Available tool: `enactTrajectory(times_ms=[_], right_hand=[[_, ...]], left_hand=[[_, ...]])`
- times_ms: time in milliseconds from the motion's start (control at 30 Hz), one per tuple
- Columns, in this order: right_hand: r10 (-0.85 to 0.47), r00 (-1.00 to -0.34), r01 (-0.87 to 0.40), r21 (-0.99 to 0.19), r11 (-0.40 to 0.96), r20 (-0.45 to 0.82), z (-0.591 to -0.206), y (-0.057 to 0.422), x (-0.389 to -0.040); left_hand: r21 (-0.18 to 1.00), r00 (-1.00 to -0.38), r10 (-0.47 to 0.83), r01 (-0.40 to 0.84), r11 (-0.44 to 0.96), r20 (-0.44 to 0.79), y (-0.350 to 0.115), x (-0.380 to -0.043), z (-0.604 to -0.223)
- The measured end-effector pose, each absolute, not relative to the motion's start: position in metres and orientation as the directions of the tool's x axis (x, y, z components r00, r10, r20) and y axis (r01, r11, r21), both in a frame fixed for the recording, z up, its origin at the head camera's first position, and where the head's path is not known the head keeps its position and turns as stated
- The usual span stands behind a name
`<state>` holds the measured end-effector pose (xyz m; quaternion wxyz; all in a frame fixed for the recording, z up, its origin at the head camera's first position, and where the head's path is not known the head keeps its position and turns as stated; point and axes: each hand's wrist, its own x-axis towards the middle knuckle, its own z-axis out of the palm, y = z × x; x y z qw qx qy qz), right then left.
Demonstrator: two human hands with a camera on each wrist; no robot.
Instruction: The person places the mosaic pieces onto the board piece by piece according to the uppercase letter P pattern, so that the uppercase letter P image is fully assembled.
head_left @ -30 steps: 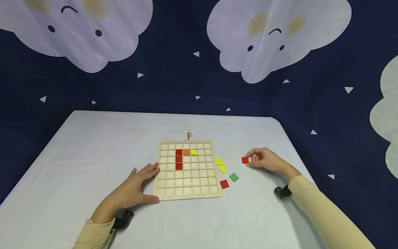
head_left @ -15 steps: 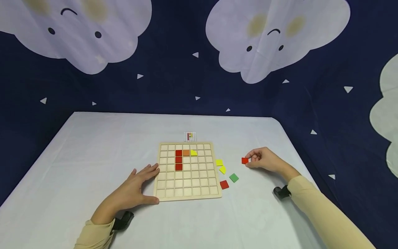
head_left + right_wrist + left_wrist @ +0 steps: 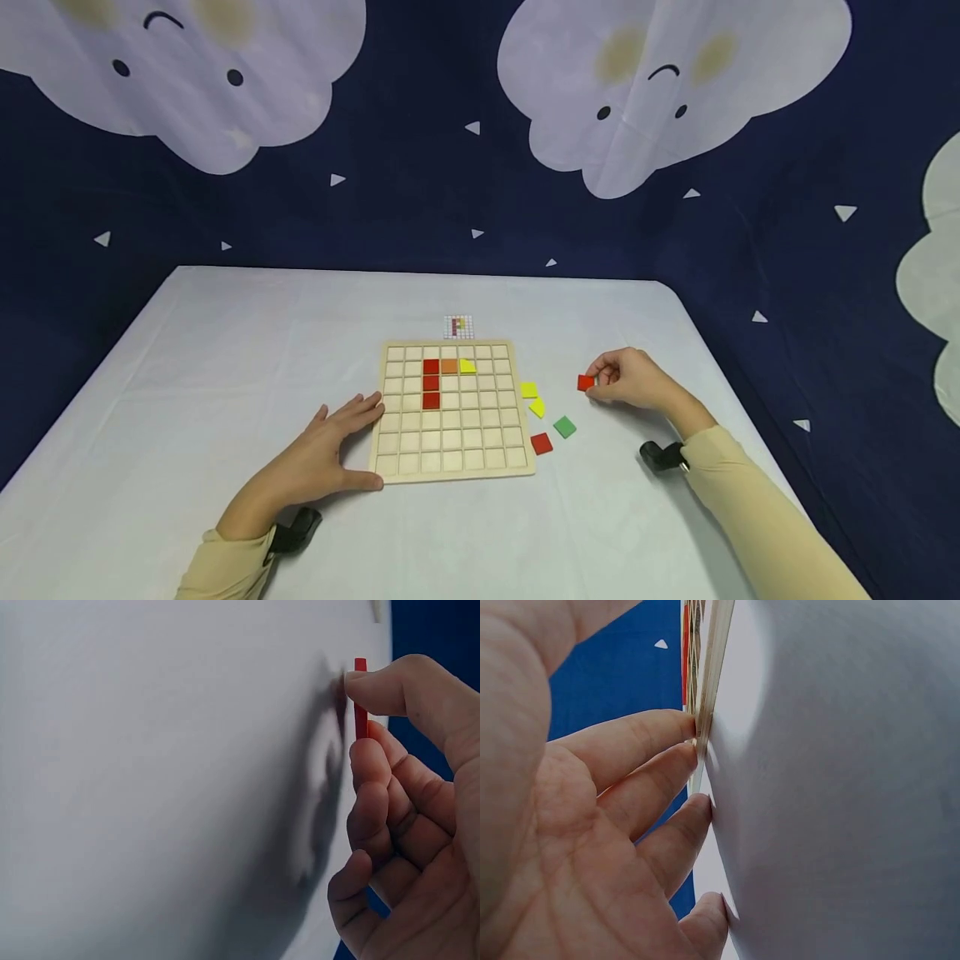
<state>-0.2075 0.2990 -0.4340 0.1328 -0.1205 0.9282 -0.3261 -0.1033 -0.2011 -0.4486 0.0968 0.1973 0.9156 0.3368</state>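
Note:
A wooden grid board lies in the middle of the white table, with a column of red square tiles, an orange tile and a yellow tile with a cut corner in its cells. My left hand is spread along the board's left edge, fingertips and thumb touching it; the left wrist view shows the straight fingers against the rim. To the right of the board, my right hand pinches a red square tile between thumb and fingers. In the right wrist view that red tile appears edge-on, just above the tablecloth.
Beside the board's right edge lie two yellow tiles, one square and one cut, a green tile and another red tile. A small pattern card sits behind the board. A dark blue cloud-print backdrop hangs behind the table.
My right hand, with the red tile pinched in it, has shifted slightly left and away from me. The left hand and the board stay where they were.

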Motion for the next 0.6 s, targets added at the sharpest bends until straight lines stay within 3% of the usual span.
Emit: enactTrajectory(times_ms=[167,600], right_hand=[[-0.304,-0.943,-0.155,-0.633,0.759,-0.134,-0.427,0.286,-0.208],[-0.449,-0.892,-0.315,-0.647,0.695,-0.047,-0.403,0.21,-0.198]], left_hand=[[0.654,-0.903,0.43,0.308,0.691,-0.029,-0.202,-0.104,-0.448],[0.661,-0.902,0.431,0.304,0.686,-0.032,-0.202,-0.102,-0.449]])
